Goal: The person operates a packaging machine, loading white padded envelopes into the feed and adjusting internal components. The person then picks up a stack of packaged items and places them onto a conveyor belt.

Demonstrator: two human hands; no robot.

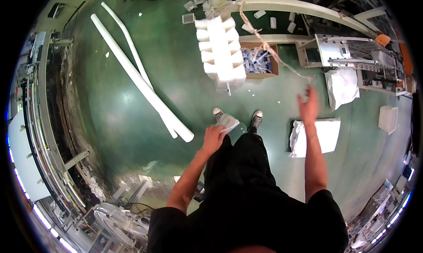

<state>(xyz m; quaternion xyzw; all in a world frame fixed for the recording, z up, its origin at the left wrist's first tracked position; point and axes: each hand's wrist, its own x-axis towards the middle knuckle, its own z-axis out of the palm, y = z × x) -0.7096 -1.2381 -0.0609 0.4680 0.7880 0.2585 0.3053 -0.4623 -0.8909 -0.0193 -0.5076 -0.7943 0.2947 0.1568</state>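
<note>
My left hand [214, 137] grips a clear plastic bag [228, 122] with something white in it, just above my shoes. My right hand [309, 107] is stretched forward, somewhat blurred, with its fingers apart and nothing visible in it. Beyond its fingertips hangs the thin loose end of a twisted, pinkish plastic strand [269, 49], which comes down from the white machine frame. A stack of puffy white rolls [218, 50] sits ahead, with a metal rod [228, 89] sticking out at its near end.
Behind the stack stands a cardboard box [274, 72] of blue-and-white plastic scraps. Long white tubes [132, 70] lie on the green floor at left. On the right are a white flat package [328, 134], a white bag [341, 88] and a pale bin [388, 119]. Machinery lines both sides.
</note>
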